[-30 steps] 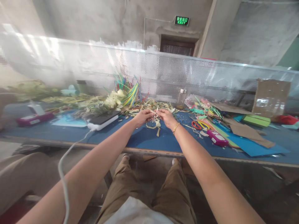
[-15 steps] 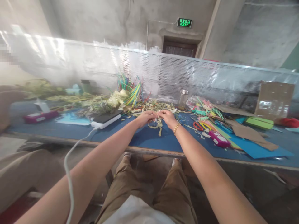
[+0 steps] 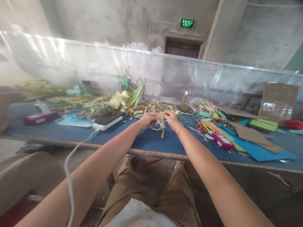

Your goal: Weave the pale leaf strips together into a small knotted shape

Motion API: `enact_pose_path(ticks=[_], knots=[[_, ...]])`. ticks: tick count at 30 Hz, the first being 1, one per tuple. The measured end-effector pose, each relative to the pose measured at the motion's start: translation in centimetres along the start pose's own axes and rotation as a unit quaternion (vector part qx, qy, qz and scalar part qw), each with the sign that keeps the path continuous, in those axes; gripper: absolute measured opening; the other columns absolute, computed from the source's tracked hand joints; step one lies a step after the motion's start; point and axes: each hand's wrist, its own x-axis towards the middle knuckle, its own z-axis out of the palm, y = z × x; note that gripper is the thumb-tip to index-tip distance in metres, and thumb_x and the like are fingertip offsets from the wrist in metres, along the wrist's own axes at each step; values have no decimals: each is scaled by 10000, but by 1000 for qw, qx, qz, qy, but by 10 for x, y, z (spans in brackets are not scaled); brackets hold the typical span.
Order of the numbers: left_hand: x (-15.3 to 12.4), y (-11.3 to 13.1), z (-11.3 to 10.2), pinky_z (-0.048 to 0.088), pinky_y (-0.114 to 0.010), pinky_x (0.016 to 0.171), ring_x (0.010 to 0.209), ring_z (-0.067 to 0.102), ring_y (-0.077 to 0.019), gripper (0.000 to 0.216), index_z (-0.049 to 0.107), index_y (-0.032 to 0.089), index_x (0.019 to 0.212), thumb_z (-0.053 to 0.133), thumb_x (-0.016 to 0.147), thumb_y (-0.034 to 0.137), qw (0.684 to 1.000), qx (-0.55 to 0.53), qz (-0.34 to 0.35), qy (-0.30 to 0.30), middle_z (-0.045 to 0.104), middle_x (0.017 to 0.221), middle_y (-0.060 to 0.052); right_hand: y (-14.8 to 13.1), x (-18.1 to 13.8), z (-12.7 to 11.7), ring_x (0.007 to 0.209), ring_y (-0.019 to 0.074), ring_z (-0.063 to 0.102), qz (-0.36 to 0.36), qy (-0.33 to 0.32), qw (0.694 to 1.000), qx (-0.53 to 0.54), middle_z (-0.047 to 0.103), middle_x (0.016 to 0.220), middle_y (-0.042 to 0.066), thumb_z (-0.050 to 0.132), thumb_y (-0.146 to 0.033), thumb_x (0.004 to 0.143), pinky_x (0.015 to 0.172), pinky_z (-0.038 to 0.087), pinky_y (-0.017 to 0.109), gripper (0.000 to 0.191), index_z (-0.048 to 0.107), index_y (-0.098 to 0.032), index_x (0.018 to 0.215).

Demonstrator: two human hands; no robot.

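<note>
Over the blue tabletop my left hand (image 3: pixel 149 119) and my right hand (image 3: pixel 171 119) meet at the fingertips, both closed in a pinch. A curled, pale yellow-green strip (image 3: pixel 162 128) hangs from between them, its lower end loose. Whether it is paper or plant fibre I cannot tell, and its upper part is hidden by the fingers. Just behind my hands lies a tangled heap of similar pale strips (image 3: pixel 156 107). A gold bracelet (image 3: pixel 179 130) circles my right wrist.
At left, a white device (image 3: pixel 110 121) trails a cable across my left arm. Coloured pipe cleaners (image 3: pixel 134 91) and a glass bottle (image 3: pixel 186 100) stand behind. Orange-handled scissors (image 3: pixel 201 127), a magenta box (image 3: pixel 222 141) and blue card (image 3: pixel 262 149) lie right. A co-worker's arm (image 3: pixel 7 107) shows far left.
My right fingers have shifted very slightly at the pinch, and the strip hangs nearly as before. The co-worker's blurred shape at far left has moved a little.
</note>
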Motion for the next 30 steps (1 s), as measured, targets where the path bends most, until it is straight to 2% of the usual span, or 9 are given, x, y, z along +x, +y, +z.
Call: enact_pose_path(ticks=[3, 7, 10, 14, 16, 19, 23, 27, 30], knots=[[0, 3, -2, 359, -189, 447, 558, 561, -86, 319, 652, 152, 915, 734, 637, 284, 998, -53, -26, 2, 637, 813, -54, -1, 1, -3, 575, 102, 377, -7, 14, 1000, 21, 444, 569, -45, 648, -493, 654, 588, 320, 246, 324, 530, -196, 602], [-1, 4, -4, 353, -167, 421, 564, 574, -83, 426, 623, 164, 987, 768, 587, 178, 996, -78, -36, 19, 660, 885, -61, -4, 1, -3, 575, 104, 373, -17, 31, 999, 36, 438, 576, -42, 652, -479, 662, 590, 321, 247, 310, 530, -197, 619], [-2, 4, -3, 287, -154, 374, 500, 512, -50, 357, 625, 153, 925, 775, 609, 225, 996, -70, -47, 1, 675, 912, -79, -6, 1, -2, 583, 111, 379, -24, 29, 999, 28, 438, 572, -38, 651, -485, 666, 593, 325, 248, 316, 523, -201, 614], [-4, 3, -2, 172, -164, 334, 387, 329, -3, 315, 638, 120, 789, 733, 663, 393, 996, -37, -83, -1, 678, 838, -95, -6, 1, -2, 592, 116, 391, -34, 20, 999, 32, 443, 572, -38, 659, -495, 656, 603, 332, 252, 319, 535, -204, 618], [-5, 3, -1, 151, -170, 338, 381, 292, 1, 339, 645, 119, 768, 730, 656, 428, 997, -30, -72, -4, 663, 779, -76, -6, 1, -1, 591, 117, 395, -33, 18, 999, 33, 451, 573, -37, 665, -498, 649, 605, 333, 255, 321, 541, -204, 617], [-4, 3, -2, 165, -178, 354, 400, 330, -12, 322, 664, 138, 777, 766, 612, 395, 999, -19, -42, 3, 628, 701, -36, -6, 1, -1, 582, 115, 392, -29, 18, 999, 38, 461, 567, -38, 676, -497, 637, 599, 327, 257, 319, 550, -204, 617], [2, 0, -6, 196, -193, 380, 447, 398, -46, 289, 664, 150, 714, 793, 561, 359, 998, 2, -28, 57, 532, 566, 11, -9, 0, -3, 558, 102, 369, -13, -5, 999, 48, 466, 557, -39, 686, -499, 625, 567, 301, 252, 326, 562, -197, 610], [7, -3, -8, 262, -197, 428, 538, 462, -74, 262, 671, 156, 739, 785, 554, 303, 997, -17, 0, 82, 566, 634, -4, -12, -3, -4, 521, 87, 347, 34, -67, 996, 58, 464, 533, -47, 707, -493, 596, 529, 267, 246, 333, 575, -188, 612], [8, -4, -8, 328, -201, 495, 575, 485, -77, 222, 660, 158, 722, 768, 551, 247, 996, -32, 24, 81, 576, 653, 0, -14, -3, -5, 527, 85, 382, 57, -106, 990, 69, 506, 547, -40, 721, -468, 592, 540, 288, 244, 316, 595, -179, 618]])
